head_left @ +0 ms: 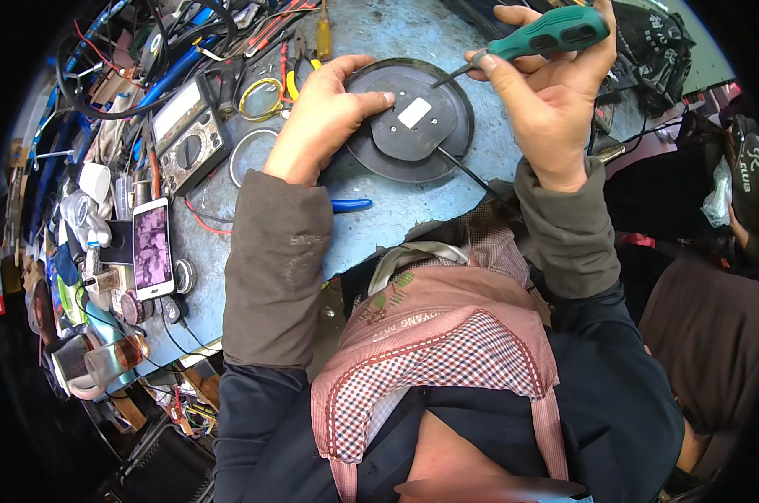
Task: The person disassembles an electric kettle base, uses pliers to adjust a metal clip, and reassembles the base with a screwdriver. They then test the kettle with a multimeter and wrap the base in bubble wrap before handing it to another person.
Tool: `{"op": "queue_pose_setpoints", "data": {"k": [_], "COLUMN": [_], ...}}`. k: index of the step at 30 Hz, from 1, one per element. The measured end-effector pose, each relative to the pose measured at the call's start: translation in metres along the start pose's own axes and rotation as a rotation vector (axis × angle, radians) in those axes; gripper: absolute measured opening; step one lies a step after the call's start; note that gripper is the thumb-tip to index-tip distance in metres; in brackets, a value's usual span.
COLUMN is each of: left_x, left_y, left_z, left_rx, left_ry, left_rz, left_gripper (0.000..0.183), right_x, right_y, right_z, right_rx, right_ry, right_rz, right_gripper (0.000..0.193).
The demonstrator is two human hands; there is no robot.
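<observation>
A round black base (379,155) with a raised middle plate, small screws and a white label (415,113) rests on the blue workbench. A black cord (472,173) runs out of it toward the near edge. My left hand (325,113) grips the base at its left rim, thumb pressed on top and fingers around the far side. My right hand (556,101) is closed on a screwdriver (547,33) with a green handle, thumb against its shaft. The tilted screwdriver's tip meets or hovers just over the base's upper right part; contact is hard to tell.
Left of my left hand lie a multimeter (191,142), a yellow wire coil (261,99) and pliers (291,71). A lit phone (152,250) stands among jumbled tools and jars. A blue handle (351,204) lies below the base. Someone sits at the right (702,335).
</observation>
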State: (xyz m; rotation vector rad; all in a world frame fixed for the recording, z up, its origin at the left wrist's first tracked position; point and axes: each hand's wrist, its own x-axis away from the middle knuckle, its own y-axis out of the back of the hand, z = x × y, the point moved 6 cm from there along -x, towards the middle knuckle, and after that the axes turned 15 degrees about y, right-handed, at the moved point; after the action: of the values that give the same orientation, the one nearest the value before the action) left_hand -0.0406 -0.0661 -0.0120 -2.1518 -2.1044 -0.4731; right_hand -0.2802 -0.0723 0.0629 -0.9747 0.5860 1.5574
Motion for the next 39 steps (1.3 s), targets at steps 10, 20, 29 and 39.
{"op": "queue_pose_setpoints", "data": {"k": [10, 20, 29, 39], "left_x": [-0.005, -0.003, -0.001, 0.004], "left_y": [0.002, -0.002, -0.008, -0.004], "left_z": [0.004, 0.001, -0.004, -0.003], "left_rx": [0.054, 0.027, 0.045, 0.045], "left_ry": [-0.033, -0.044, -0.045, -0.097], "left_rz": [0.005, -0.008, -0.015, -0.042], "left_gripper": [0.073, 0.062, 0.063, 0.064], "right_x": [0.009, -0.017, -0.029, -0.034], "right_y": [-0.028, -0.029, -0.014, -0.032], "right_z": [-0.028, -0.012, -0.009, 0.023], "right_rx": [-0.005, 0.192, -0.032, 0.48], "right_ry": [-0.076, 0.199, -0.105, 0.313], "right_rz": [0.126, 0.289, 0.309, 0.261], "right_gripper": [0.129, 0.089, 0.081, 0.066]}}
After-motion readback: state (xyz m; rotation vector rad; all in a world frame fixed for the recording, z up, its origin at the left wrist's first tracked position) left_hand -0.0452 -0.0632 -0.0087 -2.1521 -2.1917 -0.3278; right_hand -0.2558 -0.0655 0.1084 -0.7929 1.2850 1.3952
